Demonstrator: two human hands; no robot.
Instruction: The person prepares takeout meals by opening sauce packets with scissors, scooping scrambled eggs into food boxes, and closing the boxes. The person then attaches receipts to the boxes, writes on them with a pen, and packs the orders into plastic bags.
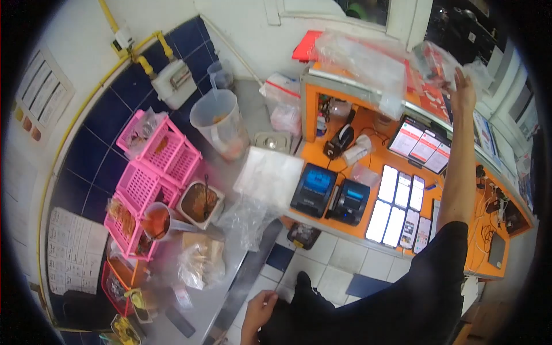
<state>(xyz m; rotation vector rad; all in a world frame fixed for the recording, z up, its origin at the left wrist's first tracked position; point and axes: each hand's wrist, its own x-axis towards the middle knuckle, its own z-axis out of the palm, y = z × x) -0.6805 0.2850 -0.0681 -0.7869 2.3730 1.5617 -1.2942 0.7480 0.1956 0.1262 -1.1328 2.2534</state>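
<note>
My right hand [463, 96] reaches up to the top ledge of the orange counter, its fingers closed on a crinkled clear plastic bag [440, 62]. Part of the grip is hidden by the hand itself and the shiny film. More clear plastic sheeting [362, 60] drapes over the ledge beside it, with red packaging [306, 47] underneath. Low at my side, my left hand [261, 310] has its fingers curled together, and nothing shows in them. It is nearest to the edge of the metal worktop [210, 296].
Several phones [394, 221], a tablet [420, 145] and two label printers [314, 190] occupy the orange counter. Pink baskets [138, 187], a tall plastic jug [218, 123], a metal food container [201, 202] and white plastic sheets [269, 178] stand on the left worktop.
</note>
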